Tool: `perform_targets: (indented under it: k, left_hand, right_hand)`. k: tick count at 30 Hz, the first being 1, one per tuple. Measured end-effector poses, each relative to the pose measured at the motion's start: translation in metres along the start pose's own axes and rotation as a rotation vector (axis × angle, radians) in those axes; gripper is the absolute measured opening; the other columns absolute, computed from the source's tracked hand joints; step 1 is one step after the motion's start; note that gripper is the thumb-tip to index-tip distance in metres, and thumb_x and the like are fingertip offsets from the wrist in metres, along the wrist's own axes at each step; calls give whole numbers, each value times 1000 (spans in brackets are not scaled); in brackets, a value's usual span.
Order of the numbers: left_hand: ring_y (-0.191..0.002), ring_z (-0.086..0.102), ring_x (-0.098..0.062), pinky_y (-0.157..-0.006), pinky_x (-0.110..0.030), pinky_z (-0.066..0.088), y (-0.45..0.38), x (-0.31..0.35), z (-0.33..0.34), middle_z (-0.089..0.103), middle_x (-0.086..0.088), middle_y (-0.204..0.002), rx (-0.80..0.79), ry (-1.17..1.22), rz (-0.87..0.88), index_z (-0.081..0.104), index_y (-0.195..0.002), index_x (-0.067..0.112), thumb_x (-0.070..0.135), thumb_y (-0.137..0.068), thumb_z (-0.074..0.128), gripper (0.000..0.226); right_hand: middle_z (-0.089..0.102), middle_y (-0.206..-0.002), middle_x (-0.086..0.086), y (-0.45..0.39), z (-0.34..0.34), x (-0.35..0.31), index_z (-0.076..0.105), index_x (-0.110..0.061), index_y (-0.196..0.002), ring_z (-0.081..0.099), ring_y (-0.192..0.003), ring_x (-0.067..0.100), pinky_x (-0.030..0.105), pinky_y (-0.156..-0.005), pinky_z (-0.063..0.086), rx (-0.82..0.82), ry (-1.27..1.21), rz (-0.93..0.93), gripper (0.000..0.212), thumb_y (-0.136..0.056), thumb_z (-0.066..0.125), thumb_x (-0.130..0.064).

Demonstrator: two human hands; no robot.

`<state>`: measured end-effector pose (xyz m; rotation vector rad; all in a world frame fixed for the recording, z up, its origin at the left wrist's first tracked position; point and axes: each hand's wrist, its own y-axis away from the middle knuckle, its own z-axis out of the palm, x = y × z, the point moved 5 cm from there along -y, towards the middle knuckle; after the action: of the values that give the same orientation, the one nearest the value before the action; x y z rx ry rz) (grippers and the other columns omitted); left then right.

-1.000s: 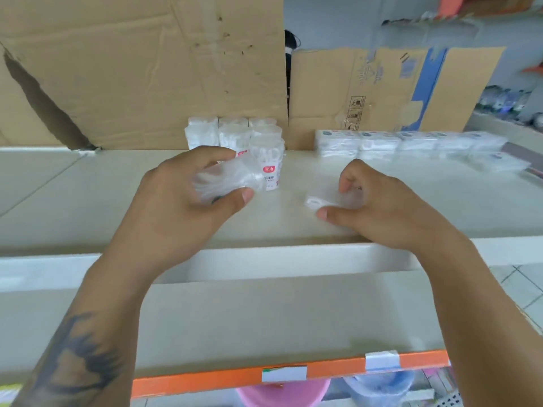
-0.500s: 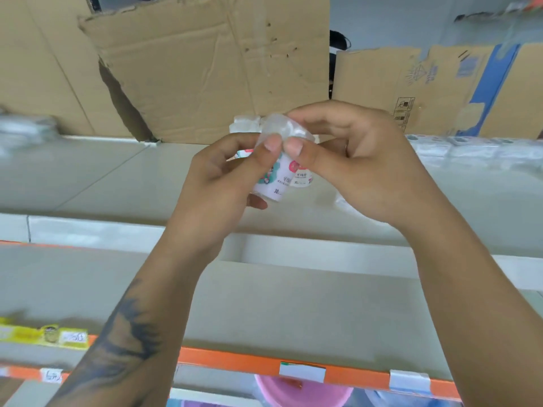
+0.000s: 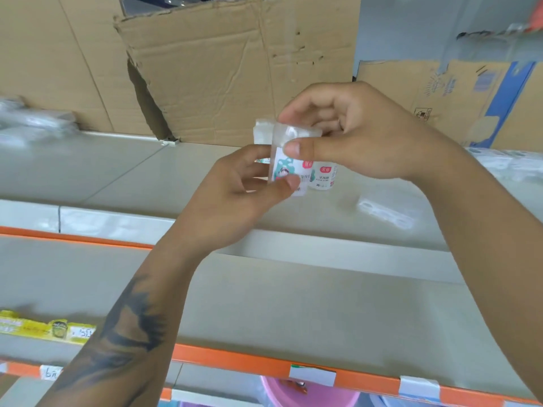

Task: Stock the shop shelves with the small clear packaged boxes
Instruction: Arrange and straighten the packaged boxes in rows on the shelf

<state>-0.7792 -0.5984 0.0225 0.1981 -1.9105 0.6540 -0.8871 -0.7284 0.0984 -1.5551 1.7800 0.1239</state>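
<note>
Head view shows the left hand [image 3: 235, 189] and right hand [image 3: 361, 136] both pinching one clear box [image 3: 289, 160] above the shelf [image 3: 117, 171]; the slick wrap could slip free and topple the boxes standing behind [image 3: 324, 174].

We see a bright, evenly lit scene in soft, diffuse light, with only faint shadows under the hands on the pale shelf [image 3: 293, 304]. The left and upper right edges smear with motion blur, and we notice wide-angle bending of the orange shelf edge [image 3: 235, 362]. The middle stays fairly sharp.
</note>
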Motion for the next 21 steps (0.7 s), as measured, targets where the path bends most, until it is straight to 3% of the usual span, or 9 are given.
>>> perform_targets:
  k: [3,5,7,11,16,21]
  left_hand:
    - [-128,57,-13,-109,-41,44,13,-17,-10,61,12,-137,67,-591,-139,46,-146,41,78,-84,55,73]
    - [-131,55,-19,-111,-45,39,28,-27,-3,61,8,-140,93,-883,-118,47,-145,37,81,-86,33,76]
    - [-129,56,-22,-112,-49,35,43,-33,12,64,6,-135,130,-1053,11,60,-136,32,74,-94,24,69]
    - [-129,54,-25,-116,-54,27,51,-46,18,66,6,-132,279,-1038,155,66,-131,24,66,-101,30,63]
    - [-128,55,-27,-115,-53,27,51,-48,20,68,6,-127,334,-1034,195,68,-128,24,65,-101,35,60]
    - [-121,58,-26,-113,-54,30,50,-48,21,68,7,-122,376,-1035,227,70,-125,23,65,-102,35,59]
  right_hand:
    - [69,-116,-13,-20,-2,12,65,-30,-115,66,-108,7,41,-101,52,58,160,11,34,-85,80,-38]
    - [66,-117,-20,-29,0,25,62,-31,-117,60,-110,-1,36,-104,48,67,284,34,36,-87,77,-42]
    - [63,-119,-22,-34,6,39,59,-30,-119,57,-111,-1,32,-104,46,63,359,56,38,-88,75,-44]
    - [63,-129,-13,-36,20,63,55,-27,-127,56,-122,17,37,-104,41,33,529,46,45,-91,71,-48]
    - [60,-108,-9,-36,27,70,56,-25,-131,52,-117,28,45,-105,38,62,600,29,46,-93,66,-50]
    - [60,-134,-2,-38,27,79,56,-27,-135,50,-126,27,47,-107,36,100,633,33,47,-95,61,-52]
